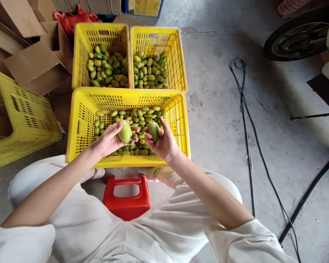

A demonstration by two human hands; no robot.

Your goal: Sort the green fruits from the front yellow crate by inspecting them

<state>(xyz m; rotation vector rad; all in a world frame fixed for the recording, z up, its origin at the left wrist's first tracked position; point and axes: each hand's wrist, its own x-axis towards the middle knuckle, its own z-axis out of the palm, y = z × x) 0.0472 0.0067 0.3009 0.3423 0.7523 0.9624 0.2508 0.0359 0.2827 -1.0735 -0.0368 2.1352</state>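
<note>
My left hand [112, 138] is closed around a smooth green mango [125, 132], with the thumb along its upper left side. A second, slightly darker green mango [153, 130] rests in the curled fingers of my right hand [166, 142]. Both hands are above the near yellow crate [128, 162], a little apart from each other. Inside that crate lie many small green and yellowish mangoes [144, 151], partly hidden by my hands.
Two more yellow crates of mangoes, one at left [75, 58] and one at right [182, 62], stand behind. A yellow crate [35, 113] and cardboard boxes [33, 62] are on the left. A red stool [126, 208] is below me. Black cables [244, 106] and a wheel [298, 36] lie right.
</note>
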